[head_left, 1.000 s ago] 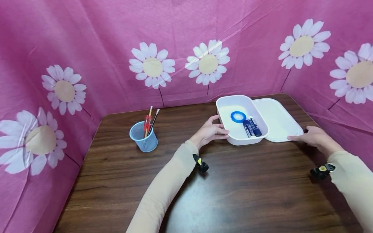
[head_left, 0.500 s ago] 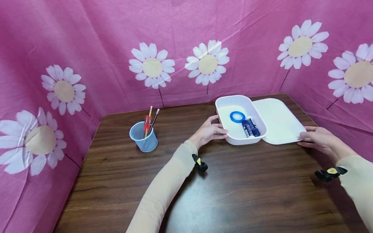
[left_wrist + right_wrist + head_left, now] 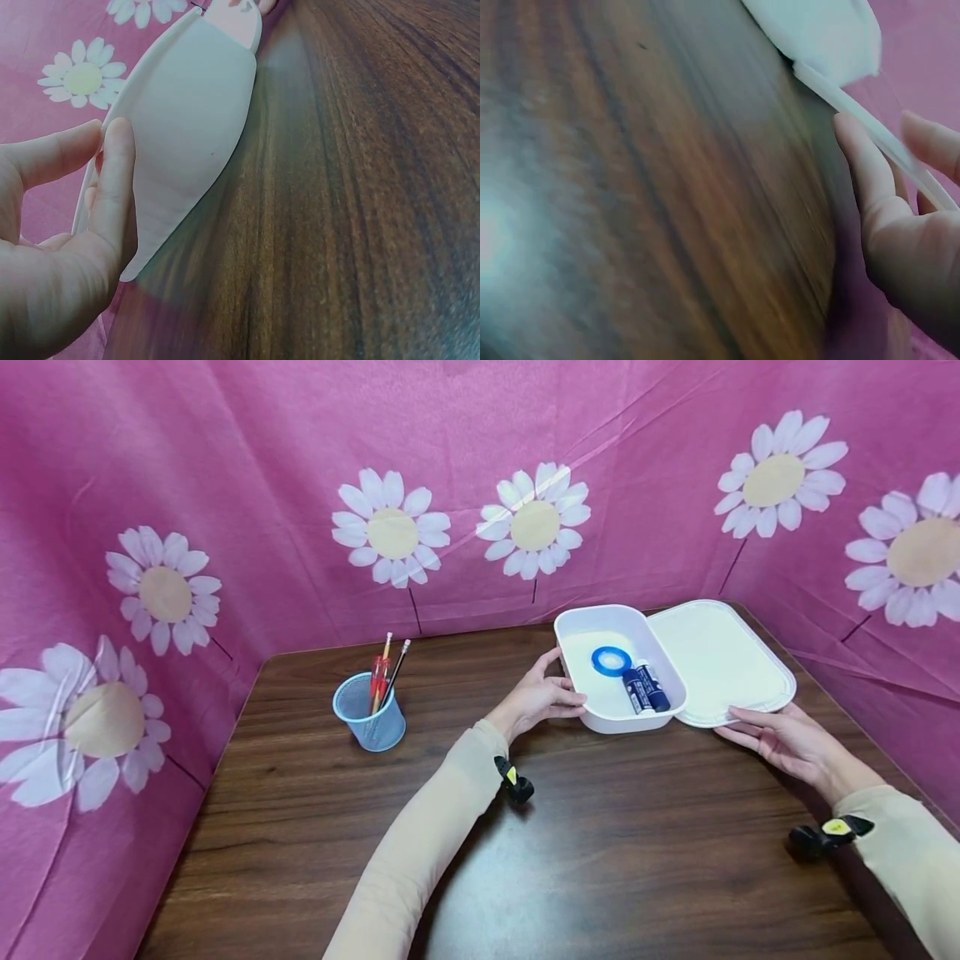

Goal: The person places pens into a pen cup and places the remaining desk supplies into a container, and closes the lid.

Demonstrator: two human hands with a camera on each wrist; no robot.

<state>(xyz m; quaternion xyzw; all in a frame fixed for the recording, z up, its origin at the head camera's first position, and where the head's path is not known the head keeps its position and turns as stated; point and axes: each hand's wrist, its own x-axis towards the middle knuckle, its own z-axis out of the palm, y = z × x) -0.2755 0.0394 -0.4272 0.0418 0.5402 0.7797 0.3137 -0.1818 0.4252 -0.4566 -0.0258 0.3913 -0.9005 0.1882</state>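
Observation:
A white plastic box (image 3: 671,681) stands at the back right, its top uncovered. Inside lie a blue ring-shaped tape roll (image 3: 611,661) and two dark blue glue sticks (image 3: 647,687). My left hand (image 3: 536,697) grips the box at its left side near the front corner, thumb and fingers spread along the wall. To the right, my right hand (image 3: 795,743) pinches the near edge of the white lid (image 3: 712,656). The lid tilts slightly beside the box, its left edge overlapped by the box in the head view. In the right wrist view the lid (image 3: 885,139) appears edge-on between thumb and fingers.
A light blue mesh pen cup (image 3: 371,714) holding pencils and red pens (image 3: 380,677) stands toward the left on the brown wooden table (image 3: 600,843). Pink cloth (image 3: 465,427) with white daisies hangs behind and along both sides.
My right hand has shifted from the lid's right corner leftward along its near edge. The lid has risen and tilted. My left hand and the box stay nearly in place.

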